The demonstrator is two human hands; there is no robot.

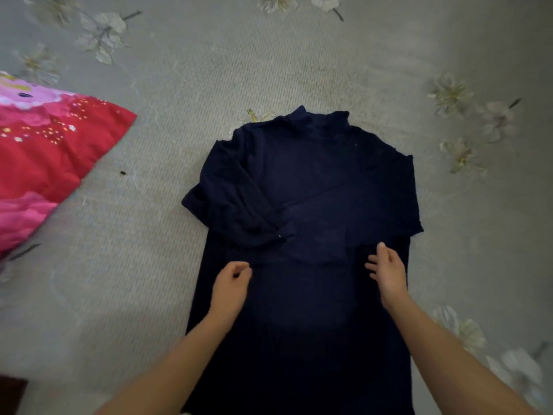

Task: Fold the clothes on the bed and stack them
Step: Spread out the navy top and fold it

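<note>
A dark navy high-neck top (302, 205) lies flat on the bed, collar pointing away from me, hem toward me. Both sleeves are folded inward across the chest. My left hand (231, 285) hovers over the garment's left side below the folded sleeve, fingers loosely curled, holding nothing that I can see. My right hand (387, 272) is over the right side near the other sleeve's cuff, with the fingers spread and fairly straight, at or just above the cloth.
The bed is covered by a grey-green spread (149, 205) printed with pale flowers. A red and pink patterned cushion or cloth (45, 157) lies at the left edge. A dark object (12, 390) shows at the bottom left corner.
</note>
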